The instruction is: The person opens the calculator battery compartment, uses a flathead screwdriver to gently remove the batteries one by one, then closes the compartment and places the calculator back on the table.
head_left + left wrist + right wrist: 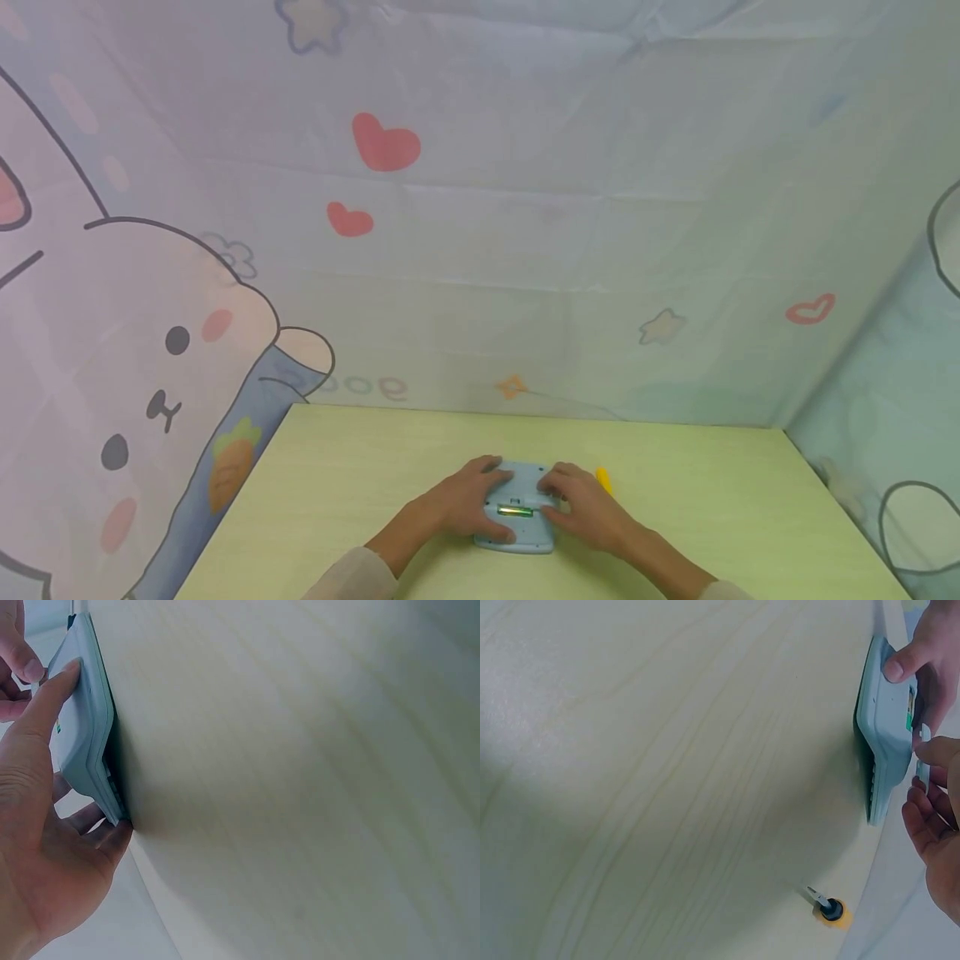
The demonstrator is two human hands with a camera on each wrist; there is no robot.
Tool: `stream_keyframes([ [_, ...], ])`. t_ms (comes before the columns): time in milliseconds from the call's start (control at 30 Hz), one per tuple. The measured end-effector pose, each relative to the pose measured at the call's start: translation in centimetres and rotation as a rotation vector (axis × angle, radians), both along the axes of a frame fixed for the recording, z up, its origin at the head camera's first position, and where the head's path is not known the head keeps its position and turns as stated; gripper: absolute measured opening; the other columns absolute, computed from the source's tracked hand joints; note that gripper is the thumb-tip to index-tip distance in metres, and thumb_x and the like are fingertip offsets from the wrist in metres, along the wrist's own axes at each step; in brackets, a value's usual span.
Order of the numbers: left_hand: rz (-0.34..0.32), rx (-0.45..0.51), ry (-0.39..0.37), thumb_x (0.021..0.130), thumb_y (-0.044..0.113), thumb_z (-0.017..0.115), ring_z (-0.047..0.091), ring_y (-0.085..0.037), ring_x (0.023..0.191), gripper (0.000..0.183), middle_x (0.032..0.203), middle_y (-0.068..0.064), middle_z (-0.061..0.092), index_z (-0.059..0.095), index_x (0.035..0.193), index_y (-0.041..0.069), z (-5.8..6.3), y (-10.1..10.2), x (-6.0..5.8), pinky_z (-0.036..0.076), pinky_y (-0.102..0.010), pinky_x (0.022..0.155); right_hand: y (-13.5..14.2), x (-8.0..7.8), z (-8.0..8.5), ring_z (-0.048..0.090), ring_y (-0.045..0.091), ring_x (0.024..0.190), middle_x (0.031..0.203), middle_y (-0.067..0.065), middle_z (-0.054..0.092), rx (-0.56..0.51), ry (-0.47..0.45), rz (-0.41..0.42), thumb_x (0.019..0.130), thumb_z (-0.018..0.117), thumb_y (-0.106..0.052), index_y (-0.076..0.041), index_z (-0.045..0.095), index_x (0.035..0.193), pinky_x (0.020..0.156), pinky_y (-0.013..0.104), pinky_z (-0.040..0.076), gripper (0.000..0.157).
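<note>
A light blue calculator (528,536) lies face down on the table, its back turned up. In the battery slot near its middle a green and gold battery (515,512) shows. My left hand (471,500) grips the calculator from the left side, thumb on the near part of the back and fingers at the far left edge. My right hand (588,507) is over the calculator's right side. In the right wrist view it pinches a small thin pale blue battery cover (925,761) between thumb and fingers, held just above the back.
A screwdriver with a yellow handle (604,481) lies on the table just beyond my right hand; its metal tip (815,893) shows in the right wrist view. The pale wooden table (360,467) ends at a printed cloth backdrop (487,317) behind and at the sides.
</note>
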State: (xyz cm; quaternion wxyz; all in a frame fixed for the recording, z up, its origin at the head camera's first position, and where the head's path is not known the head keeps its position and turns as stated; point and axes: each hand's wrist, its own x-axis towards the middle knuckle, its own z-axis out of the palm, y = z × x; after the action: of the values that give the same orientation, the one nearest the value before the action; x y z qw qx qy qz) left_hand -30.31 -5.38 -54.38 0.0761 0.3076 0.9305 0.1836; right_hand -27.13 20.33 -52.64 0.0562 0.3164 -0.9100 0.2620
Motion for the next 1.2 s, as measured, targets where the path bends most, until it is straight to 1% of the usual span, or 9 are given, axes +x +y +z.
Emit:
stream_keyframes([
  [200, -0.009, 0.008, 0.0, 0.071, 0.076, 0.069, 0.033, -0.028, 0.144, 0.097, 0.159, -0.005, 0.03, 0.044, 0.15, 0.026, 0.1, -0.1, 0.1, 0.042, -0.046, 0.106, 0.0, 0.0, 0.1, 0.058, 0.008, 0.091, 0.101, -0.006, 0.062, 0.012, 0.007, -0.01, 0.087, 0.077, -0.017, -0.012, 0.07, 0.109, 0.081, 0.026, 0.054, 0.024],
  [533, -0.002, 0.009, -0.007, 0.072, 0.076, 0.069, 0.033, -0.03, 0.144, 0.097, 0.16, -0.006, 0.029, 0.043, 0.151, 0.026, 0.3, -0.1, 0.3, 0.042, -0.048, 0.106, 0.7, -0.1, -0.2, 0.059, 0.009, 0.094, 0.105, -0.004, 0.062, 0.016, 0.062, -0.025, 0.089, 0.075, -0.018, -0.011, 0.069, 0.112, 0.082, 0.027, 0.054, 0.025],
  [800, 0.002, 0.008, -0.009, 0.071, 0.076, 0.07, 0.032, -0.029, 0.144, 0.097, 0.16, -0.006, 0.029, 0.044, 0.15, 0.026, 0.2, 0.0, 0.2, 0.042, -0.048, 0.106, 1.4, 0.1, -0.2, 0.059, 0.009, 0.093, 0.104, -0.004, 0.062, 0.058, 0.095, -0.034, 0.089, 0.076, -0.019, -0.009, 0.071, 0.114, 0.08, 0.027, 0.053, 0.028],
  [1033, 0.012, -0.008, -0.011, 0.071, 0.077, 0.069, 0.032, -0.028, 0.144, 0.097, 0.16, -0.005, 0.029, 0.043, 0.15, 0.028, 0.3, 0.0, 0.1, 0.042, -0.047, 0.106, 1.7, -0.1, -0.5, 0.059, 0.01, 0.093, 0.104, -0.004, 0.062, 0.054, 0.109, -0.036, 0.089, 0.076, -0.018, -0.01, 0.071, 0.112, 0.08, 0.027, 0.053, 0.025],
  [1200, 0.007, 0.0, -0.012, 0.071, 0.075, 0.07, 0.032, -0.029, 0.144, 0.097, 0.16, -0.005, 0.029, 0.044, 0.15, 0.026, 0.4, 0.0, 0.2, 0.042, -0.047, 0.106, 2.0, 0.1, -0.7, 0.059, 0.009, 0.094, 0.104, -0.004, 0.061, 0.063, 0.126, -0.047, 0.088, 0.076, -0.016, -0.011, 0.071, 0.111, 0.081, 0.028, 0.054, 0.024],
])
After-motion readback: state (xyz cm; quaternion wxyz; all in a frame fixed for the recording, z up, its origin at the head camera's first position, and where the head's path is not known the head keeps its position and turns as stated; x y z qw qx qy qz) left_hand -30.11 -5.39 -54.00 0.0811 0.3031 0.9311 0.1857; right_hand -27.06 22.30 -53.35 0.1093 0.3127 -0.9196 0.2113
